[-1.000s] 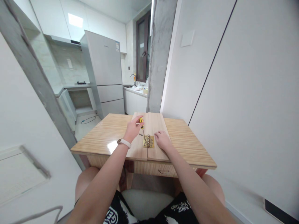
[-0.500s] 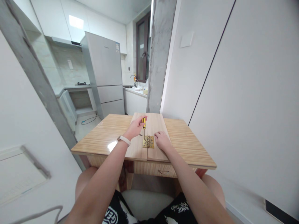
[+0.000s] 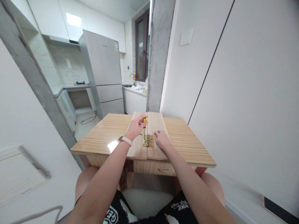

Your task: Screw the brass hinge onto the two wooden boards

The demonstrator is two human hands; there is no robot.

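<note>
My left hand [image 3: 135, 128], with a watch on its wrist, is closed around the yellow and black handle of a screwdriver [image 3: 144, 122]. The screwdriver stands nearly upright, its tip down on the left leaf of a brass hinge [image 3: 148, 141]. Small screws show on the hinge, too small to tell how deep they sit. The hinge lies across the seam between a left board [image 3: 137, 153] and a right board [image 3: 155, 123], side by side on the table. My right hand [image 3: 163, 140] rests on the right board, fingers laid loosely beside the hinge's right leaf, holding nothing.
Beneath the boards is a wood-grain table [image 3: 187, 141] with a drawer [image 3: 151, 167] at its front. A grey fridge [image 3: 102, 65] and a sink counter [image 3: 135, 96] stand beyond it. A white wall panel [image 3: 224, 93] rises on the right.
The left hand and wrist have turned slightly around the screwdriver, which stays on the hinge. My right hand keeps its place on the board. The view has shifted a little.
</note>
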